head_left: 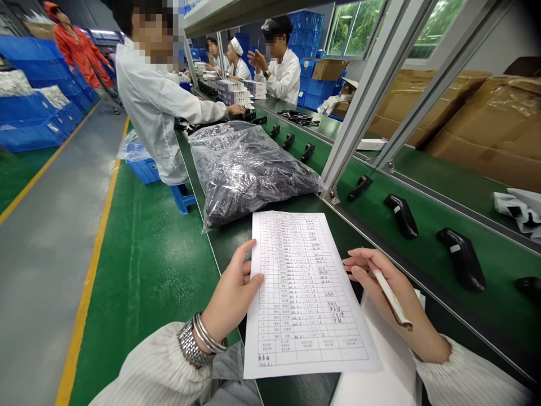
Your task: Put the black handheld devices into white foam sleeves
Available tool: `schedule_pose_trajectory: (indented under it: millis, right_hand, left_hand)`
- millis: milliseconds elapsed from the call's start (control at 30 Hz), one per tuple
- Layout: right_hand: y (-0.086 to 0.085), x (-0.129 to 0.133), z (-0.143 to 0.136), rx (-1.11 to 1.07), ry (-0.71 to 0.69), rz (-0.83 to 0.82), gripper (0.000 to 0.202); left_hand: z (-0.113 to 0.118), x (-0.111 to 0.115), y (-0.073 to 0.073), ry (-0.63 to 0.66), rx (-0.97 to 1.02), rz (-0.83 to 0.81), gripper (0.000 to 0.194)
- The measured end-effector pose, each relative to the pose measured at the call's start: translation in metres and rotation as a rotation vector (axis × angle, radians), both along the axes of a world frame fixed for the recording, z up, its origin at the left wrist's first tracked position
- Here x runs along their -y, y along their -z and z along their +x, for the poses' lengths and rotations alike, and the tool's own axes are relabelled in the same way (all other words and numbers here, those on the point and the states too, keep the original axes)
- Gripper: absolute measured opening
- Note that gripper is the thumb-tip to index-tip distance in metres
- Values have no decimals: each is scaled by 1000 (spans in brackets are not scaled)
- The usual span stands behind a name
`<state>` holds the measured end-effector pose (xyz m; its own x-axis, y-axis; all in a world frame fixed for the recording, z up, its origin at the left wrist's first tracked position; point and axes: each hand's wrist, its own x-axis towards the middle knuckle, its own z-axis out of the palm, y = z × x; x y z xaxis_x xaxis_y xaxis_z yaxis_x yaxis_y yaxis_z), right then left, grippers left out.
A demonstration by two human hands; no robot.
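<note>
My left hand (236, 287) pinches the left edge of a printed form (304, 304), thumb on top and fingers at its side and underneath. The form is a table partly filled with handwriting and ticks, tilted up toward me. On its other side my right hand (384, 293) holds a white pen (392, 301) between thumb and fingers, the pen's brownish end pointing down toward my wrist. The right fingertips are close to the form's edge; whether they touch it I cannot tell. More white paper (376, 378) lies beneath on the dark bench.
A clear plastic bag (253, 169) of dark items lies beyond the form. Black curved handheld devices (460, 259) line the green conveyor (363, 225) on the right, behind a metal post (359, 107). A co-worker in white (152, 101) sits at the left; large cartons (490, 124) stand right.
</note>
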<state>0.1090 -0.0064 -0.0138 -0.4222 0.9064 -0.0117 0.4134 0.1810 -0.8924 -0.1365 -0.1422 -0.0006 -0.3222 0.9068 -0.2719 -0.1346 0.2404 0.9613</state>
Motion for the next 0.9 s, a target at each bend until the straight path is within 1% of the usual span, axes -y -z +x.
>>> schedule_pose_trajectory:
  millis: [67, 133, 267, 367, 433, 567, 667, 767, 900]
  right_hand:
    - [1, 0, -1, -26, -1, 10, 27]
    - [4, -1, -2, -62, 4, 44, 26]
    - [9, -6, -1, -142, 13, 132, 30]
    - [5, -5, -2, -180, 22, 118, 35]
    - [-3, 0, -3, -208, 24, 51, 37]
    - [-24, 14, -5, -307, -2, -202, 39]
    - [-34, 20, -4, -421, -12, -359, 42]
    - [-40, 20, 1, -496, 15, -445, 44]
    - [-55, 20, 13, -506, 60, -484, 43]
  left_hand:
    - [1, 1, -1, -20, 14, 38, 65]
    - [1, 3, -6, -35, 31, 83, 66]
    - [0, 8, -20, -54, 48, 177, 68]
    - [1, 13, -32, -50, 69, 242, 68]
    - [2, 16, -40, -42, 79, 275, 67]
    - [6, 21, -56, -20, 77, 324, 68]
    - [10, 22, -66, -11, 61, 366, 68]
    - [14, 22, -74, 19, 63, 399, 67]
    - [21, 20, -81, 88, 88, 401, 67]
